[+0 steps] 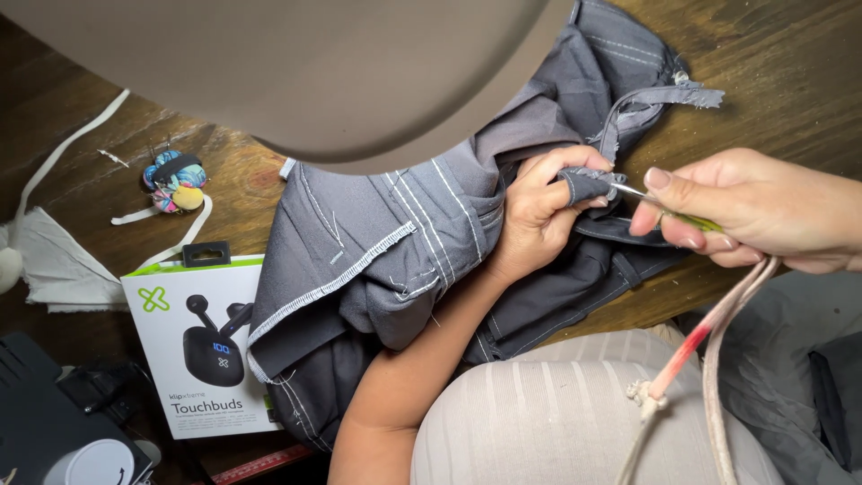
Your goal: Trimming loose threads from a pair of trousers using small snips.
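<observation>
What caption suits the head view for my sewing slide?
Left hand pinches grey garment; right hand works a thin tool into it.

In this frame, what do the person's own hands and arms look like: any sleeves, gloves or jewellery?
Both the left hand and the right hand are bare: no gloves, and no rings or wrist wear show. The left forearm is uncovered as far as the frame shows; no sleeve is visible. The right hand's fingernails are short and plain, without visible polish. Only the right wrist shows before the frame edge, also without a sleeve.

A white earbuds box [193, 346] lies on the wooden desk [781, 72], near a colourful pincushion [174, 182], white ribbon [63, 153] and white cloth [58, 265].
</observation>
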